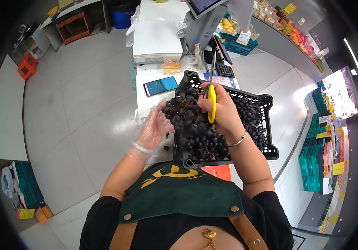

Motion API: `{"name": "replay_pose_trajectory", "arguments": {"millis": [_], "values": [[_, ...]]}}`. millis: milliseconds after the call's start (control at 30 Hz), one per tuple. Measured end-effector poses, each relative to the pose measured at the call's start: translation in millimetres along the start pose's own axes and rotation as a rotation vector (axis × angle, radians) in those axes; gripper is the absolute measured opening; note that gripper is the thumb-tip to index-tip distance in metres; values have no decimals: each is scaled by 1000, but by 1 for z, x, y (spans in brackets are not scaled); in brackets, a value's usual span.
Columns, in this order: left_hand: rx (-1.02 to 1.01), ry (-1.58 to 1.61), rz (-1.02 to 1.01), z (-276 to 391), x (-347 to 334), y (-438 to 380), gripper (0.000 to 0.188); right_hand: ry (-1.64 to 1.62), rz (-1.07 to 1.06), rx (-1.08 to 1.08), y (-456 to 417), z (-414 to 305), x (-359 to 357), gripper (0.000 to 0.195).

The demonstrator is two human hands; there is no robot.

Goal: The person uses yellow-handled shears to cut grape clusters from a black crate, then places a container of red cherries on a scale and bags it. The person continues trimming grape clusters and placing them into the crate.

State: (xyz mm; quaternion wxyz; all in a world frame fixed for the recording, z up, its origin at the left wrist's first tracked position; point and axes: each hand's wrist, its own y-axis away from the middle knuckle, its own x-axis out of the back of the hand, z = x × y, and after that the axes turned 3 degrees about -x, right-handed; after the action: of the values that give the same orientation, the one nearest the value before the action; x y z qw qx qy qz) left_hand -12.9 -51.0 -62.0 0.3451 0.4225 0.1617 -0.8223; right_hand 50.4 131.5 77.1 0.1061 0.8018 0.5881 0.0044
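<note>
A bunch of dark grapes (pixel 188 117) hangs over the left part of a black plastic crate (pixel 272 125), which holds more dark grapes (pixel 249 114). My right hand (pixel 221 107) is closed around yellow-handled scissors (pixel 211 104), their blades pointing away from me. Its fingertips also seem to pinch the top of the bunch, though the grip is partly hidden. My left hand (pixel 155 128), in a clear plastic glove, is spread at the left side of the bunch, palm towards it; whether its fingertips touch the grapes I cannot tell. A few loose grapes (pixel 166 147) lie left of the crate.
Beyond the crate lie a smartphone (pixel 161 86), a packaged food item (pixel 171 66) and a calculator (pixel 225 70). A white weighing scale (pixel 157 39) stands farther back beside a grey display post (pixel 202 29). Stacked green crates (pixel 313 165) line the right side; a red stool (pixel 27 67) stands far left.
</note>
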Motion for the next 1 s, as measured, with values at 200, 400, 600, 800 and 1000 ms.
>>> {"name": "replay_pose_trajectory", "arguments": {"millis": [200, 400, 600, 800, 1000], "values": [[224, 558, -23, -2, -36, -12, 58, -26, 72, -86, -8, -13, -10, 41], [486, 574, -6, 6, -55, -24, 43, 417, 61, 29, -24, -32, 15, 42], [667, 653, 62, 12, -74, -26, 43, 568, 27, 155, -28, -31, 43, 43], [859, 657, -110, 8, -82, -34, 54, 444, 21, 118, -23, -35, 66, 42], [976, 586, -289, -8, -93, -41, 60, 285, 30, 112, -6, -40, 81, 39]]}}
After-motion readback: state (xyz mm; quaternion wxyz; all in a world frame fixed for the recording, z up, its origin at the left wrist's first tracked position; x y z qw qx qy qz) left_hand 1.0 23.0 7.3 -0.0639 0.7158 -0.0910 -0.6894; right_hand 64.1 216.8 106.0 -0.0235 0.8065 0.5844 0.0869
